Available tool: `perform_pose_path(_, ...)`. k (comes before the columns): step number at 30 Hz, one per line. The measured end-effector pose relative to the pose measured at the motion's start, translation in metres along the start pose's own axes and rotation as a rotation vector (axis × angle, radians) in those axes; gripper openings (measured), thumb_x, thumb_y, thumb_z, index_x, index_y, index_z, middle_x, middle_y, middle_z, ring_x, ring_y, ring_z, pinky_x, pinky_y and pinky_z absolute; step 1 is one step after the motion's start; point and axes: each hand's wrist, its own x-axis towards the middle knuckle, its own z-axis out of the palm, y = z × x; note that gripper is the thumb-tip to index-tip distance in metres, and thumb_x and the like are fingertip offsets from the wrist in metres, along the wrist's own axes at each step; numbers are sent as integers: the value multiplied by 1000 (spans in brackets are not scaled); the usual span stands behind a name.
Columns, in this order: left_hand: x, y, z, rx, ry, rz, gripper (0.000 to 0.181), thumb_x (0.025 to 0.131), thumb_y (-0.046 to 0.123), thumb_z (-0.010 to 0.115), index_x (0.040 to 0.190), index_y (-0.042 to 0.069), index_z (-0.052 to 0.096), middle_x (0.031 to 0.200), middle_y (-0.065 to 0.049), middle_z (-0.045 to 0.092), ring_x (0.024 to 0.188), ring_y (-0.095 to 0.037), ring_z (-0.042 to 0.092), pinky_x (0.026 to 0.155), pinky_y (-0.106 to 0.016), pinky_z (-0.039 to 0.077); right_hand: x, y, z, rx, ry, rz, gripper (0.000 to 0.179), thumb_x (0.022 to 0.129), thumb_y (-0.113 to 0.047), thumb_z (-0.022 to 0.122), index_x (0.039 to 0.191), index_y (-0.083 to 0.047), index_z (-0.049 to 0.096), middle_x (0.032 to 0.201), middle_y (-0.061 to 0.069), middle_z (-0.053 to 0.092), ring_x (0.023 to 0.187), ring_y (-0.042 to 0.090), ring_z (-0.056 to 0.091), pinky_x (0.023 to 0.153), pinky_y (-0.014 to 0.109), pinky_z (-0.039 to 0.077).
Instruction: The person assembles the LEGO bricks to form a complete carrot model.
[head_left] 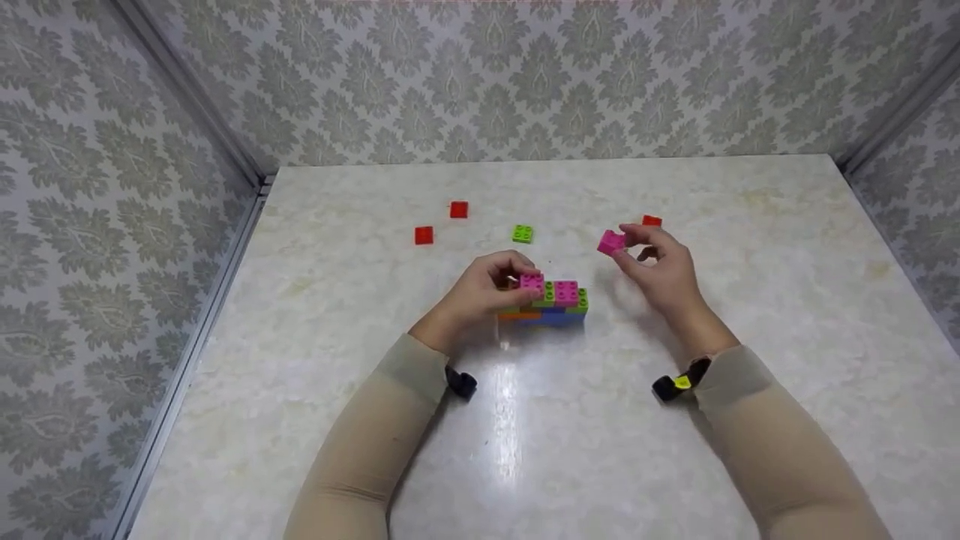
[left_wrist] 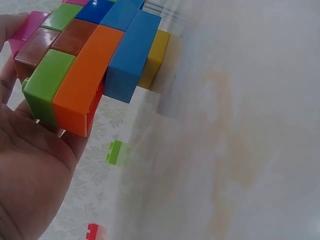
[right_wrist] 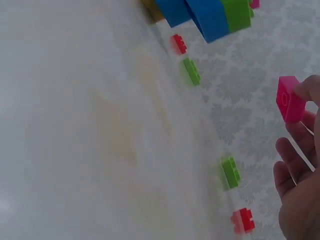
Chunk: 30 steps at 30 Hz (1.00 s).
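In the head view my left hand (head_left: 487, 285) grips the left end of a built block of toy building bricks (head_left: 564, 316), its thumb along a pink brick (head_left: 532, 282) on top. From the left wrist view the block shows blue, orange (left_wrist: 90, 70), brown, green and yellow bricks, with the left palm (left_wrist: 35, 160) beside it. My right hand (head_left: 664, 270) is raised to the right of the block and pinches a loose pink brick (head_left: 611, 242) between thumb and fingertips. In the right wrist view this pink brick (right_wrist: 290, 99) stands apart from the block, the other fingers loosely bent.
Two red bricks (head_left: 424, 235) (head_left: 459, 210) and a green brick (head_left: 523, 234) lie at the back of the table. Another red brick (head_left: 652, 220) lies behind the right hand. The right wrist view also shows a green brick (right_wrist: 230, 173) near a red one. Patterned walls enclose the table.
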Motion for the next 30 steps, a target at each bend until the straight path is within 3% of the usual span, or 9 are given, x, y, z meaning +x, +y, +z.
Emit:
perform_pose_path(7,2,0,2,-12,1,49,21,101,4,82,121,0,77,117,3,74,96,-13,63,85,-24,54,-14,-23,21,65,-141,-127,36,102,-2,81,138,0,79,127,10,76,118,7,65,95,23,51)
perform_pose_path(13,4,-1,2,8,-4,56,23,101,4,82,123,-3,75,114,8,74,95,-14,63,86,-25,54,-25,-36,31,76,-218,-144,35,101,-4,83,136,-7,82,133,13,77,120,13,65,97,25,51)
perform_pose_path(18,4,-2,2,21,-9,63,21,102,5,82,121,-1,75,115,5,75,97,-14,64,86,-25,54,-30,-41,37,37,-269,-174,35,100,-6,86,135,-9,83,134,12,78,121,31,67,96,26,53)
perform_pose_path(23,3,-2,2,14,-17,70,17,103,6,82,118,3,76,117,0,76,97,-15,64,86,-26,55,-32,-41,40,14,-294,-220,36,99,-6,87,135,-9,83,133,13,77,119,27,68,96,24,53)
perform_pose_path(26,2,-1,1,13,-17,72,16,103,5,81,118,6,77,118,-3,75,96,-15,63,86,-26,55,-33,-41,43,39,-313,-182,37,100,-5,85,137,-7,81,135,13,77,120,18,68,97,25,53)
perform_pose_path(30,2,-1,1,-4,-12,79,17,101,1,81,118,6,78,116,-2,75,95,-14,63,85,-25,55,-37,-44,49,121,-336,-63,36,106,-5,78,141,-3,75,136,8,76,118,11,67,101,23,53)
